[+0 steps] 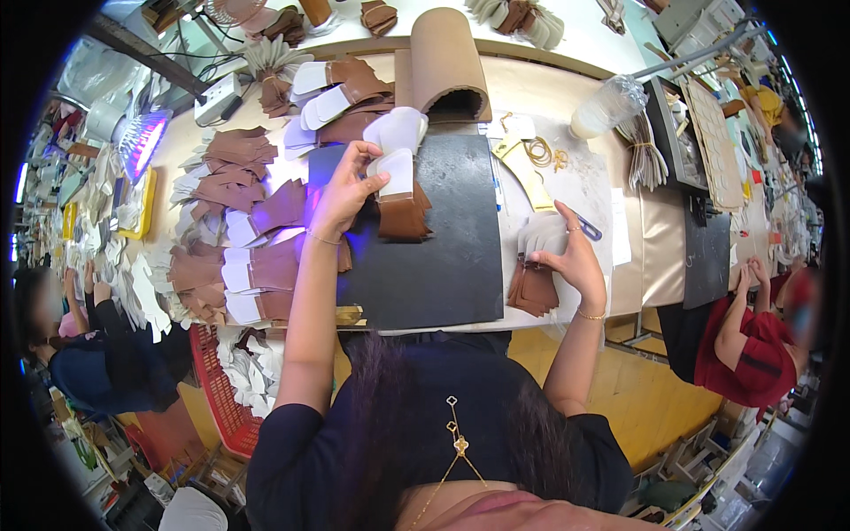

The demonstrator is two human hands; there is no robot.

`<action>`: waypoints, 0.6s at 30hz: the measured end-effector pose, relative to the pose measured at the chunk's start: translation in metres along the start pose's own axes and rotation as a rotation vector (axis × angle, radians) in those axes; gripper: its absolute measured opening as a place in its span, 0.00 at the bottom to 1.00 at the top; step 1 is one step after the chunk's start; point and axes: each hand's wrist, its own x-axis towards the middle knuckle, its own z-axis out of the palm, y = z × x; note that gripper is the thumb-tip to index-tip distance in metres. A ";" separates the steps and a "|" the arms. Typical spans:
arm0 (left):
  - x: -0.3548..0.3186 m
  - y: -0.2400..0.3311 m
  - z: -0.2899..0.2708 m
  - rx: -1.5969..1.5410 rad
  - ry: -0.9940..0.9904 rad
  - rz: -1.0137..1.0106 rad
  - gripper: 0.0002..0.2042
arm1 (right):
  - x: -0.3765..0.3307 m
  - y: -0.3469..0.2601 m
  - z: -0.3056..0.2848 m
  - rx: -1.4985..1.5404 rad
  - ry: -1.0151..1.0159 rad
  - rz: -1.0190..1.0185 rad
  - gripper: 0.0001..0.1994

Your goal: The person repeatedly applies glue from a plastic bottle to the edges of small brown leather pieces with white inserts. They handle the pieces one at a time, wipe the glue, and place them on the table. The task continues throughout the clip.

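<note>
My left hand (343, 190) pinches the white end of a brown-and-white cut piece (400, 199) lifted over the black mat (443, 257). More white and brown pieces (397, 129) lie just beyond it at the mat's far edge. My right hand (574, 257) rests on a clipped stack of brown and pale pieces (534, 281) at the mat's right side, fingers spread over its top.
Heaps of brown-and-white pieces (243, 230) cover the table to the left. A brown arched form (443, 66), a plastic cup (606, 106), yellow strips (524, 168) and a red crate (221, 389) stand around. Other people sit at left (97, 354) and right (753, 345).
</note>
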 end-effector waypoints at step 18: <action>-0.005 0.002 0.031 1.062 0.339 0.265 0.20 | 0.069 -0.077 -0.006 0.538 0.026 -0.129 0.41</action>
